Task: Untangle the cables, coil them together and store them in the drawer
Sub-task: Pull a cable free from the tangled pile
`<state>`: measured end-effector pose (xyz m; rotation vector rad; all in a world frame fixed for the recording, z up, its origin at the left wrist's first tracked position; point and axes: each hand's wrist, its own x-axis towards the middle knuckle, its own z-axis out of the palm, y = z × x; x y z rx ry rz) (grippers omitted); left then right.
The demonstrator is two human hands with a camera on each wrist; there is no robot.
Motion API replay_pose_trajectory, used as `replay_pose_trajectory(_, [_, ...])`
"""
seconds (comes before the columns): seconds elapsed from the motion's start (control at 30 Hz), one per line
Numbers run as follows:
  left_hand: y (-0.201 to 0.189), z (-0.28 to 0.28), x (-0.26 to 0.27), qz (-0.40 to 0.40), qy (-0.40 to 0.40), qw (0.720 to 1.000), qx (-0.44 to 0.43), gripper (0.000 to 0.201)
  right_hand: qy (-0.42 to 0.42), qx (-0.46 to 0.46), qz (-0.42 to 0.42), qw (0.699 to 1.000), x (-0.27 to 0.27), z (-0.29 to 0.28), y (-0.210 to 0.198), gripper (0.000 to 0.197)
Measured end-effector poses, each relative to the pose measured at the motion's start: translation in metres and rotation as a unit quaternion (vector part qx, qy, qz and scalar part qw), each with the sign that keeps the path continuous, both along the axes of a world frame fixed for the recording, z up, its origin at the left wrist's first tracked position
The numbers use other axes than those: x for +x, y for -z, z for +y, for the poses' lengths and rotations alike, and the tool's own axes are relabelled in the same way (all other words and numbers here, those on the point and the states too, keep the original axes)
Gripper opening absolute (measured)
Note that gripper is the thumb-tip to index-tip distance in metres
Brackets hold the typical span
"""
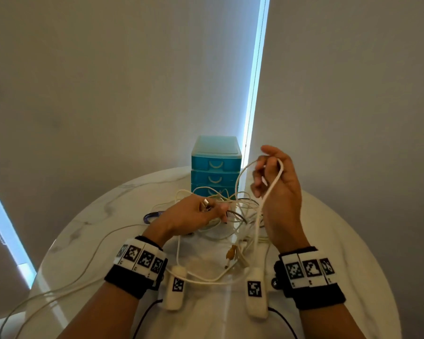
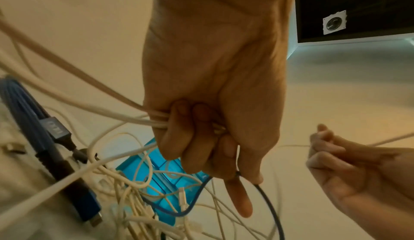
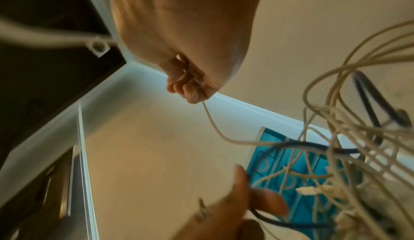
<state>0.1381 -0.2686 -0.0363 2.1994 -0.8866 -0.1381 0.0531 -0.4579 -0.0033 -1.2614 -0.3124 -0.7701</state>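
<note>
Round white marbled surface point(image 1: 340, 228) stood before pale blinds point(image 1: 108, 81). At its far edge, a teal drawer unit point(image 1: 216, 160) — three drawers stacked, all closed. Just in front of the unit lay the tangle of cables point(image 1: 240, 214), mostly white with a few dark and blue strands; long white runs trailed off the near-left edge of the surface.

Left hand point(image 1: 194, 216) sat low over the tangle, fingers point(image 2: 177, 132) curled round a bundle of white strands, with a dark cable point(image 2: 268, 204) passing under the forefinger. A ring showed on that hand.

Right hand point(image 1: 277, 184) was raised above the surface to the right of the drawers, fingers curled — pinching one white cable point(image 1: 267, 199) that looped over the hand and dropped back toward the tangle.

Two white tagged pods point(image 1: 175, 287) lay near the wrists. A small amber connector point(image 1: 230, 253) lay between them.
</note>
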Motion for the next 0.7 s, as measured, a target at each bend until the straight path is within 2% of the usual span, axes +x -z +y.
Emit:
replay_pose_trajectory(0.07, [-0.003, 0.004, 0.001, -0.008, -0.015, 0.999, -0.039, 0.034, -0.007, 0.035, 0.019, 0.999, -0.002, 0.000, -0.001, 0.029])
replay_pose_trajectory(0.13, [-0.005, 0.005, 0.003, -0.008, -0.026, 0.996, -0.084, 0.025, -0.011, 0.040, 0.050, 0.998, 0.000, 0.005, 0.002, 0.023])
replay_pose_trajectory(0.2, [-0.005, 0.006, 0.004, 0.007, -0.009, 0.998, -0.069, 0.014, -0.008, 0.025, 0.056, 0.998, 0.002, 0.010, 0.005, 0.015])
replay_pose_trajectory(0.23, [-0.005, 0.005, 0.003, 0.021, 0.001, 0.999, -0.043, 0.014, -0.008, 0.013, 0.050, 0.999, 0.001, 0.011, 0.004, 0.013])
replay_pose_trajectory(0.3, [-0.003, 0.000, 0.001, 0.049, 0.010, 0.998, -0.024, 0.027, -0.011, -0.019, 0.043, 0.999, -0.001, 0.011, 0.000, 0.015])
replay_pose_trajectory(0.4, [-0.002, -0.007, -0.001, 0.062, -0.017, 0.993, -0.097, 0.033, 0.001, -0.066, 0.101, 0.993, 0.000, 0.003, 0.002, 0.022])
replay_pose_trajectory(0.47, [0.001, -0.007, 0.004, 0.053, -0.039, 0.991, -0.117, 0.032, 0.051, -0.075, 0.169, 0.981, 0.005, -0.006, 0.009, 0.018])
replay_pose_trajectory(0.5, [0.003, -0.006, 0.006, 0.057, -0.044, 0.991, -0.117, 0.032, 0.090, -0.093, 0.207, 0.970, 0.007, -0.013, 0.013, 0.015])
replay_pose_trajectory(0.57, [0.005, -0.004, 0.008, 0.074, -0.049, 0.989, -0.120, 0.032, 0.149, -0.191, 0.280, 0.929, 0.011, -0.027, 0.022, 0.010])
replay_pose_trajectory(0.67, [0.005, -0.006, 0.007, 0.076, -0.034, 0.989, -0.125, 0.026, 0.115, -0.402, 0.363, 0.833, 0.010, -0.033, 0.034, 0.015])
replay_pose_trajectory(0.7, [0.005, -0.007, 0.007, 0.074, -0.029, 0.989, -0.127, 0.024, 0.116, -0.440, 0.362, 0.814, 0.009, -0.030, 0.036, 0.011])
